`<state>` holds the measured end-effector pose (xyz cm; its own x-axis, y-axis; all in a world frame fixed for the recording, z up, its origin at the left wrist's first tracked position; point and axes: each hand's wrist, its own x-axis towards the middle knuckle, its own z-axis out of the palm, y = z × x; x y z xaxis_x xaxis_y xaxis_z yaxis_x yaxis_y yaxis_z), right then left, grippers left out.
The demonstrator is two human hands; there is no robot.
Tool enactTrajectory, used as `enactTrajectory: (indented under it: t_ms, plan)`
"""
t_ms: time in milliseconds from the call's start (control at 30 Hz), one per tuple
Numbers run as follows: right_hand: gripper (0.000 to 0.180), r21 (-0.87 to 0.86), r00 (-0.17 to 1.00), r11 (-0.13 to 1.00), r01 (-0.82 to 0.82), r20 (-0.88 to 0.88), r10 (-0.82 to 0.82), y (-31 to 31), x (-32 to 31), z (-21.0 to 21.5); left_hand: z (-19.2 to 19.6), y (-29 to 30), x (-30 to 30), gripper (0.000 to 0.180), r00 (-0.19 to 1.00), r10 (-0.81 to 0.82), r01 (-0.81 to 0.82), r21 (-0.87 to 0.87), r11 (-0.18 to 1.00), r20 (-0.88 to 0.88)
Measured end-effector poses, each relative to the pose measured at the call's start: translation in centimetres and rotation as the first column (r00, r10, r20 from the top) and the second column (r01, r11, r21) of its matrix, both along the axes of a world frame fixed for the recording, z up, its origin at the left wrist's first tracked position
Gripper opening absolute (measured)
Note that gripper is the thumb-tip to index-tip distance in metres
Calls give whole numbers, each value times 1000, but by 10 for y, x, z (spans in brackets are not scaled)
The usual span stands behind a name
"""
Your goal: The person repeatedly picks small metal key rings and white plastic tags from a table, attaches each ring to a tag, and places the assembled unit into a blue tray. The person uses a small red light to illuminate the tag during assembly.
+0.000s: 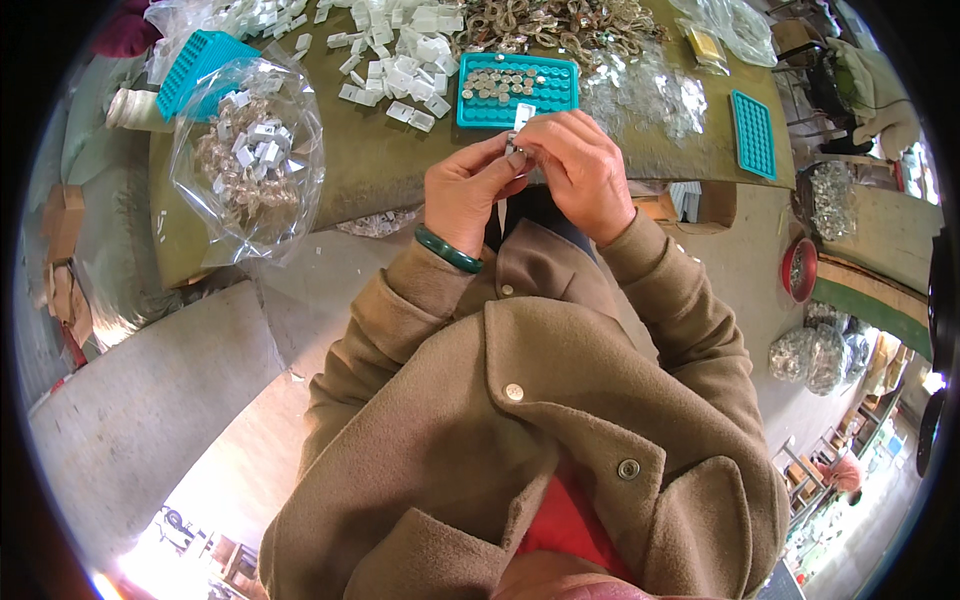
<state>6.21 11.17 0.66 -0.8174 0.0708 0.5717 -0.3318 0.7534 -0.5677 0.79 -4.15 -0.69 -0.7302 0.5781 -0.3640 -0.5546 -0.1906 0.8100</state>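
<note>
Both hands meet over the table's near edge, just below the teal tray. My left hand (470, 180), with a dark green bangle at its wrist, is closed in a pinch. My right hand (582, 165) is closed too, thumb and fingers pressed against the left fingertips. A small white plastic piece (523, 115) sticks up from between the fingers; its lower part is hidden. Something small and shiny shows at the left thumb, too small to name. Several round, flat, shiny pieces (500, 84) lie in the teal tray (568, 103) beyond the hands.
White plastic pieces (400, 70) are heaped behind the tray, beside brown bracelet-like loops (520, 22) and clear plastic bits (640, 95). A clear bag (245, 170) of filled pieces stands left. Another teal tray (752, 135) lies at the table's right edge; a red bowl (799, 270) is beyond.
</note>
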Motion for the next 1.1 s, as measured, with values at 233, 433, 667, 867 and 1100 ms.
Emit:
enactTrajectory:
  t_ms: [233, 433, 667, 867, 1100]
  plan:
    - [20, -644, 906, 716, 270, 421, 36, -5, -2, 0, 6, -6, -1, 27, 999, -9, 9, 4, 1000, -49]
    - [23, -673, 866, 676, 299, 490, 105, -18, 9, -9, 8, -8, 2, 27, 987, -59, 52, 51, 997, 149]
    - [24, -681, 814, 677, 279, 541, 210, -14, 18, -2, -6, -13, 2, 31, 907, -198, 112, 243, 964, 370]
    - [26, -954, 851, 179, 240, 295, 434, -7, 18, 1, -24, -16, 2, 23, 774, -348, 114, 424, 898, 529]
    - [39, -937, 780, 344, 62, 260, 570, 7, 23, -8, -18, -11, 14, 22, 675, -217, -130, 404, 905, 705]
